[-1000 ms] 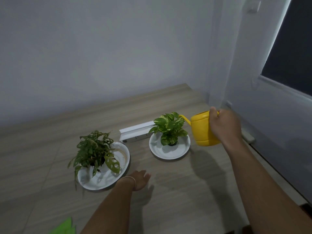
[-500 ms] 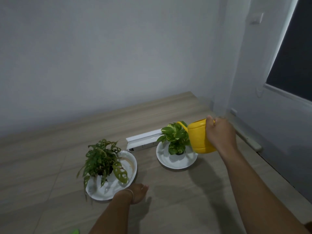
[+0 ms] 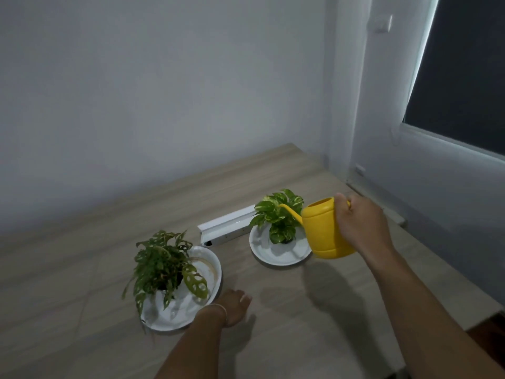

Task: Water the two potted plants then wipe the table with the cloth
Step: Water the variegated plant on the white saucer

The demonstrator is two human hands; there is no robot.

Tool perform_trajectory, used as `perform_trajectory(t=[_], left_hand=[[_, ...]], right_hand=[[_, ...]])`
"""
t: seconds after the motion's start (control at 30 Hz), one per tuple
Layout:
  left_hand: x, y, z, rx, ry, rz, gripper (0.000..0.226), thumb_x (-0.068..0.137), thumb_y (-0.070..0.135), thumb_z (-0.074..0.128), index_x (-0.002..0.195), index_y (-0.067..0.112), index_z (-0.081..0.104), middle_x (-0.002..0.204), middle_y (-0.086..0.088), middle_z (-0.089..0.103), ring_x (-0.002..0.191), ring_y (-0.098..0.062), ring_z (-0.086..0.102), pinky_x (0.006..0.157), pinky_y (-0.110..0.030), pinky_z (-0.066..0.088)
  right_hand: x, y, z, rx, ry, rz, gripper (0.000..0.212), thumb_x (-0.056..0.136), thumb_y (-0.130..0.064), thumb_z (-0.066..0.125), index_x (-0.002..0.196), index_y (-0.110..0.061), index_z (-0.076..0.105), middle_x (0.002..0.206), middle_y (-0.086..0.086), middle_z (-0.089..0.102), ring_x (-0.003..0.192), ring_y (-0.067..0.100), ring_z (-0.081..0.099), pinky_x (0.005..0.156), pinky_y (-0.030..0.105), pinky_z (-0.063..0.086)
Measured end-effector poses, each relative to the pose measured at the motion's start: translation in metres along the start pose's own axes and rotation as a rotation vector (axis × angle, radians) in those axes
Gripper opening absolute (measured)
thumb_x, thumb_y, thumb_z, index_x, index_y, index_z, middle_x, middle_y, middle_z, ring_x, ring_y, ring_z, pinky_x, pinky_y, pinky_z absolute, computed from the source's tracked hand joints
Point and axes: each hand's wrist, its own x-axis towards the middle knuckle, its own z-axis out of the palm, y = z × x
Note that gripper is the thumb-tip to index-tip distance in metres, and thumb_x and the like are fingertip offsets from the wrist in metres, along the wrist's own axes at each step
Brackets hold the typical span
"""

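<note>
My right hand (image 3: 360,222) grips the handle of a yellow watering can (image 3: 325,231), held upright above the table with its spout reaching over the right potted plant (image 3: 278,217). That plant has pale green leaves and stands on a white saucer (image 3: 276,255). The left potted plant (image 3: 161,266), darker with holed leaves, sits on a larger white saucer (image 3: 207,269). My left hand (image 3: 235,306) rests flat on the wooden table (image 3: 82,269) just right of that saucer, holding nothing. The cloth is out of view.
A white power strip (image 3: 226,225) lies behind and between the two saucers. White walls close the table at the back and right, with a dark window (image 3: 461,77) at the upper right. The table's right edge (image 3: 464,318) drops off near my right forearm.
The watering can has moved left, bringing its spout over the right plant. The view has tilted up, so the green cloth at the bottom left edge has dropped out of sight. My left hand has stayed put.
</note>
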Motion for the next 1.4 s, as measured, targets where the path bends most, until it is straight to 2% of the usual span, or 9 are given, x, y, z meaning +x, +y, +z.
perform_trajectory(t=[0.13, 0.23, 0.37, 0.5, 0.7, 0.83, 1.1, 1.3, 1.4], left_hand=[[0.012, -0.004, -0.001, -0.003, 0.015, 0.032, 0.066, 0.100, 0.057, 0.017, 0.124, 0.009, 0.054, 0.136, -0.019, 0.052, 0.127, -0.036, 0.046, 0.108, -0.043, 0.036], [0.033, -0.012, 0.004, 0.010, 0.034, 0.055, 0.083, 0.089, 0.070, 0.011, 0.130, 0.011, 0.050, 0.143, -0.018, 0.047, 0.132, -0.036, 0.043, 0.111, -0.049, 0.034], [0.012, 0.001, -0.005, 0.009, 0.047, 0.066, 0.068, 0.099, 0.061, 0.018, 0.147, 0.017, 0.039, 0.157, -0.014, 0.031, 0.146, -0.032, 0.028, 0.119, -0.047, 0.024], [0.003, 0.006, -0.009, -0.004, 0.072, 0.073, 0.065, 0.103, 0.054, 0.023, 0.157, 0.018, 0.020, 0.165, -0.009, 0.012, 0.152, -0.026, 0.015, 0.123, -0.040, 0.016], [-0.002, 0.003, -0.019, 0.007, 0.228, 0.103, 0.069, 0.102, 0.052, 0.030, 0.156, 0.012, 0.016, 0.165, -0.010, 0.009, 0.151, -0.029, 0.016, 0.122, -0.041, 0.019], [-0.006, 0.002, -0.019, 0.042, 0.318, 0.150, 0.071, 0.102, 0.051, 0.030, 0.157, 0.008, 0.012, 0.166, -0.011, 0.004, 0.153, -0.029, 0.008, 0.124, -0.041, 0.014], [-0.012, 0.010, -0.012, 0.101, 0.334, 0.187, 0.070, 0.104, 0.047, 0.027, 0.158, 0.008, 0.003, 0.166, -0.008, -0.010, 0.153, -0.026, -0.008, 0.125, -0.040, 0.005], [-0.009, 0.013, -0.004, 0.110, 0.321, 0.185, 0.070, 0.104, 0.047, 0.027, 0.158, 0.008, 0.004, 0.166, -0.009, -0.007, 0.153, -0.025, -0.006, 0.125, -0.039, 0.004], [-0.008, 0.011, 0.000, 0.100, 0.315, 0.178, 0.071, 0.104, 0.047, 0.028, 0.158, 0.008, 0.003, 0.166, -0.009, -0.005, 0.154, -0.025, -0.004, 0.125, -0.038, 0.005]], right_hand=[[-0.008, 0.004, -0.007, -0.005, 0.026, 0.010, 0.061, 0.096, -0.047, 0.026, 0.076, -0.002, 0.063, 0.082, 0.024, 0.066, 0.075, 0.038, 0.058, 0.066, 0.040, 0.042], [-0.012, 0.004, -0.015, -0.036, 0.026, 0.065, 0.053, 0.105, -0.039, 0.032, 0.073, -0.004, 0.055, 0.084, 0.026, 0.065, 0.072, 0.032, 0.049, 0.067, 0.038, 0.034], [-0.013, 0.006, -0.016, -0.036, 0.071, 0.104, 0.049, 0.106, -0.036, 0.036, 0.074, -0.005, 0.055, 0.090, 0.031, 0.066, 0.082, 0.042, 0.060, 0.070, 0.038, 0.035], [-0.010, 0.003, -0.014, -0.009, 0.075, 0.133, 0.047, 0.107, -0.034, 0.037, 0.076, -0.005, 0.056, 0.090, 0.030, 0.066, 0.075, 0.033, 0.050, 0.070, 0.037, 0.035], [-0.008, -0.006, -0.010, 0.005, 0.085, 0.111, 0.051, 0.108, -0.035, 0.036, 0.083, 0.001, 0.063, 0.093, 0.033, 0.066, 0.083, 0.043, 0.059, 0.071, 0.038, 0.036], [-0.010, -0.011, -0.005, 0.041, 0.084, 0.085, 0.051, 0.108, -0.036, 0.034, 0.078, -0.002, 0.059, 0.079, 0.022, 0.060, 0.076, 0.039, 0.058, 0.071, 0.041, 0.043], [-0.020, -0.013, -0.004, 0.078, 0.028, 0.058, 0.053, 0.108, -0.039, 0.033, 0.074, -0.007, 0.058, 0.069, 0.010, 0.055, 0.069, 0.031, 0.055, 0.065, 0.035, 0.037], [-0.032, -0.007, -0.017, 0.037, 0.016, 0.041, 0.052, 0.108, -0.037, 0.034, 0.079, -0.005, 0.062, 0.072, 0.013, 0.056, 0.071, 0.031, 0.054, 0.067, 0.035, 0.034], [-0.036, -0.001, -0.025, 0.013, 0.017, 0.057, 0.051, 0.108, -0.038, 0.034, 0.079, -0.006, 0.062, 0.070, 0.011, 0.053, 0.064, 0.023, 0.048, 0.066, 0.035, 0.033]])
